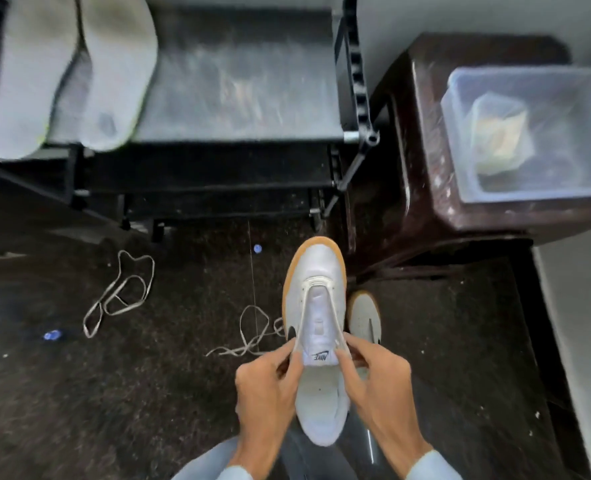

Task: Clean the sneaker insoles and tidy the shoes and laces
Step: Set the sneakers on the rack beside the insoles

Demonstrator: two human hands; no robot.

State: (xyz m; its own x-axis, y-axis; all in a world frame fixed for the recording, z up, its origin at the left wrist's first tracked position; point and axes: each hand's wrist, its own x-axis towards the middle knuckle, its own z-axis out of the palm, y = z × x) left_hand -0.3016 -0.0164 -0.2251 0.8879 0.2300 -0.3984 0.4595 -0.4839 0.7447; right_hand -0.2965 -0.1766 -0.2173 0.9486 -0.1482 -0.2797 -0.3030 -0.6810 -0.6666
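While left hand [266, 379] and right hand [377, 379] pinch white sneaker [316, 306] beside its tongue, it sits near centre | second sneaker [365, 315] just right | laces [120, 292] on floor, left | insoles [117, 71] far left on rack [238, 81]

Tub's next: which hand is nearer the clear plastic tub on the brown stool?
Right. Right hand is below and left of the clear plastic tub; left hand farther left.
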